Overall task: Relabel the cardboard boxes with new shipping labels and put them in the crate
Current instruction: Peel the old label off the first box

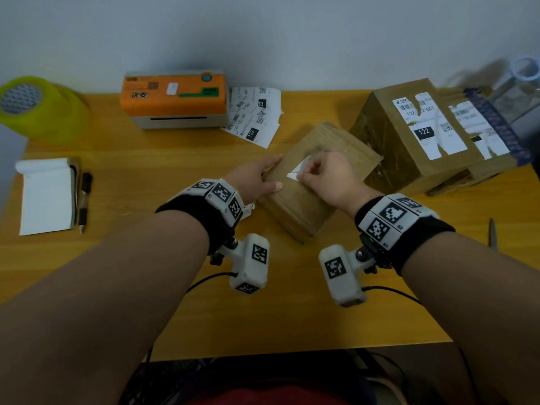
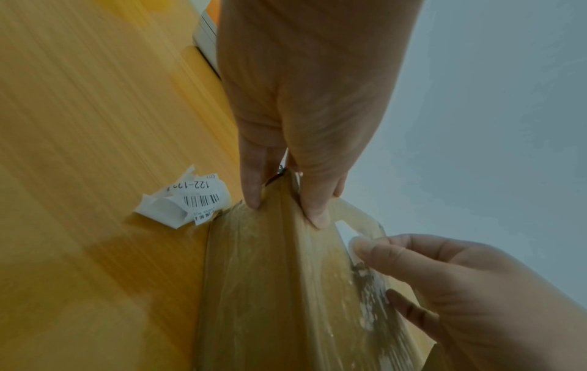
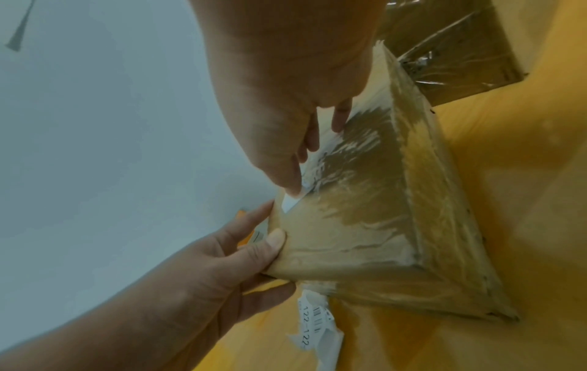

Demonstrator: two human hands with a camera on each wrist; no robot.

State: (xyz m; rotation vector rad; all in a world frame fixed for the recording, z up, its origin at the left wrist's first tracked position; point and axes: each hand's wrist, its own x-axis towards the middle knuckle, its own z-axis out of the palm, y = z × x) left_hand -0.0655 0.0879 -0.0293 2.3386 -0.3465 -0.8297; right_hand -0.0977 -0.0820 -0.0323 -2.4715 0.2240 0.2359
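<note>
A small taped cardboard box lies in the middle of the table. My left hand grips its left edge, thumb on top and fingers down the side. My right hand pinches a white scrap of old label on the box top; the wrist view shows the thumb on the lifted corner. Grey residue covers the top face where label has come off. A bigger box with torn old labels stands to the right.
A torn label piece lies left of the small box. At the back are an orange label printer, loose printed labels and a yellow tape roll. A notepad and a pen lie left. A blade lies right.
</note>
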